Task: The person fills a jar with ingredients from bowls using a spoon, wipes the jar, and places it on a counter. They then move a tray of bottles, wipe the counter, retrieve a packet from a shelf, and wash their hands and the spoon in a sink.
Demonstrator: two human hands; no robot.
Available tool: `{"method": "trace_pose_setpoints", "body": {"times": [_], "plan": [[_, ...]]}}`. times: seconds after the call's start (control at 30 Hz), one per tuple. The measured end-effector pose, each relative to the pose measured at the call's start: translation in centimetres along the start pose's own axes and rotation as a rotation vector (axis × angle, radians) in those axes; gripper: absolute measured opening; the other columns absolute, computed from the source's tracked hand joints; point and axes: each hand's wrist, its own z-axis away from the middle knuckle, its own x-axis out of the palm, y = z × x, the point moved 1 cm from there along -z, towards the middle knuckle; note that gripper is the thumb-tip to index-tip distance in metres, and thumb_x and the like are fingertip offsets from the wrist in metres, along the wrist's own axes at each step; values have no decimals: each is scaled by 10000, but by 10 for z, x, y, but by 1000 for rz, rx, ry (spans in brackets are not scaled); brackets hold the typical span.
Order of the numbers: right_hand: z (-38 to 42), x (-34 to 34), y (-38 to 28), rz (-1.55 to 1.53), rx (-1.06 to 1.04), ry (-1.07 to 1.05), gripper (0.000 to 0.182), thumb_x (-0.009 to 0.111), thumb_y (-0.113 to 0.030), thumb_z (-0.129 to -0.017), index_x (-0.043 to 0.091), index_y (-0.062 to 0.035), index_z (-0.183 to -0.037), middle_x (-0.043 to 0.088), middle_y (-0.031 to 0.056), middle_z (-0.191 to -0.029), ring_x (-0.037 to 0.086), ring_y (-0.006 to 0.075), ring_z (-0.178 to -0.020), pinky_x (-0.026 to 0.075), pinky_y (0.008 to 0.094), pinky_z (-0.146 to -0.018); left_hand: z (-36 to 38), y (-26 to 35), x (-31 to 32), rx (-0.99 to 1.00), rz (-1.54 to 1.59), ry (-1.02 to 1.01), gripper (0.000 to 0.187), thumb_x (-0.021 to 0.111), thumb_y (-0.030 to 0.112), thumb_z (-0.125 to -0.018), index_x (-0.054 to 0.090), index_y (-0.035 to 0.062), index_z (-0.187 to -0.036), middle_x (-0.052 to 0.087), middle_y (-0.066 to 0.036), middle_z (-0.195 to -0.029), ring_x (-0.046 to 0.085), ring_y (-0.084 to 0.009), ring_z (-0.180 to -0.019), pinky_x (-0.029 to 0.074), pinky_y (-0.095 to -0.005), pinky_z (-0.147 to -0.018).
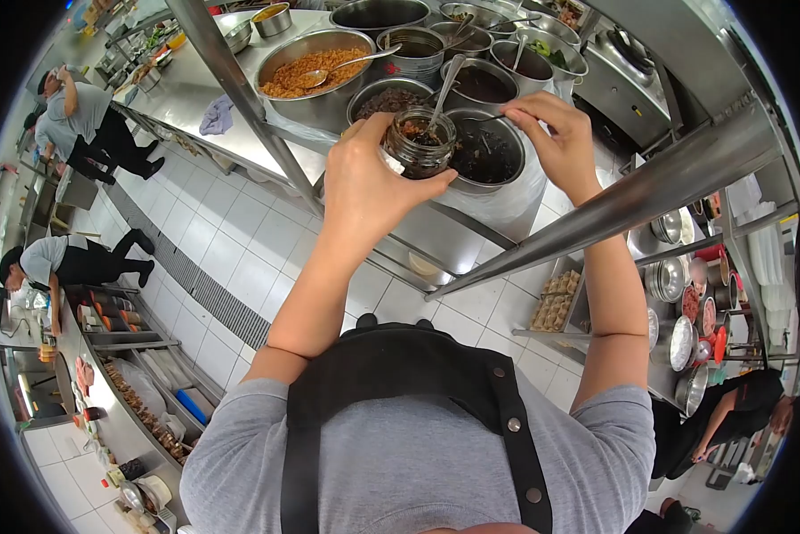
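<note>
My left hand [364,182] grips a small glass jar [418,144] of dark, chunky paste, held just above the counter's front edge. A metal spoon [444,89] stands in the jar, its handle leaning up and to the right. My right hand [556,133] hovers beside the jar with fingers curled over a steel bowl of dark sauce [489,151]; whether those fingers pinch anything is not visible. A second bowl of dark filling [387,98] sits just behind the jar.
A big steel bowl of orange rice-like food [315,67] and several other pots crowd the steel counter [186,84]. Slanted steel shelf rails [614,200] cross in front. Other people work at left [71,111] and lower right [738,414]. White tiled floor lies below.
</note>
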Motion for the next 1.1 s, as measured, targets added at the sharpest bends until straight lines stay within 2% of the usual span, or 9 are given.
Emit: {"method": "trace_pose_setpoints", "body": {"times": [0.07, 0.1, 0.23, 0.57, 0.63, 0.77, 0.87, 0.93, 1.1], "plan": [[1, 6, 18, -328, 351, -54, 134, 654, -67, -898, 716, 47, -932, 710, 96, -862, 652, 134, -770, 516, 263, -708, 0, 2, -1, 20, -33, 19, 584, 892, 215, -545, 654, -90, -983, 715, -184, -909, 714, -245, -840, 552, -343, -773], [-1, 6, 23, -316, 327, -44, 134, 654, -67, -898, 716, 47, -932, 710, 96, -862, 652, 134, -770, 516, 263, -708, -3, 2, 0, 42, -30, 38, 584, 892, 215, -545, 654, -90, -983, 715, -184, -909, 714, -245, -840, 552, -343, -773], [1, 11, 38, -463, 648, -57, 216, 674, -170, -908, 735, 35, -929, 689, 46, -765, 594, 81, -666, 490, 225, -645, 5, 1, -2, 46, -25, 12, 583, 898, 221, -539, 651, -88, -968, 711, -188, -903, 711, -250, -822, 551, -340, -770], [14, -1, 31, -630, 727, -106, 183, 665, -132, -909, 734, 35, -941, 694, 63, -763, 607, 74, -670, 490, 215, -640, 0, -2, 0, -2, 28, 18, 570, 893, 207, -536, 650, -88, -959, 718, -172, -884, 713, -237, -797, 557, -333, -749], [16, -2, 31, -675, 769, -111, 175, 660, -117, -907, 732, 41, -932, 691, 67, -755, 607, 77, -665, 488, 213, -636, 1, -4, 1, -15, 38, 10, 611, 902, 242, -519, 660, -39, -1005, 684, -178, -925, 686, -320, -848, 549, -389, -758], [20, -2, 29, -771, 942, -14, 169, 642, -84, -904, 714, 66, -932, 679, 66, -744, 598, 87, -645, 486, 211, -631, 3, -1, 0, -33, 58, 21, 610, 899, 238, -522, 659, -39, -1010, 683, -176, -919, 685, -321, -836, 548, -390, -758], [20, -8, 29, -794, 976, 40, 171, 636, -78, -904, 707, 73, -941, 675, 64, -751, 592, 88, -636, 487, 209, -628, 4, 1, -1, -31, 57, 42, 626, 898, 243, -520, 653, -45, -1018, 679, -185, -920, 683, -326, -834, 547, -392, -757], [17, -13, 26, -777, 970, 46, 173, 634, -77, -904, 704, 76, -946, 674, 62, -757, 589, 86, -634, 487, 208, -625, 5, 0, -1, -33, 2, 9, 656, 900, 218, -535, 635, -117, -1032, 697, -199, -955, 700, -257, -870, 551, -342, -797], [14, -20, 24, -698, 976, 132, 161, 651, -80, -877, 707, 64, -921, 670, 59, -770, 591, 95, -663, 485, 224, -646, 6, 1, -1, -50, 8, -9, 671, 901, 230, -533, 634, -121, -1039, 693, -204, -956, 697, -272, -872, 547, -348, -800]]}}
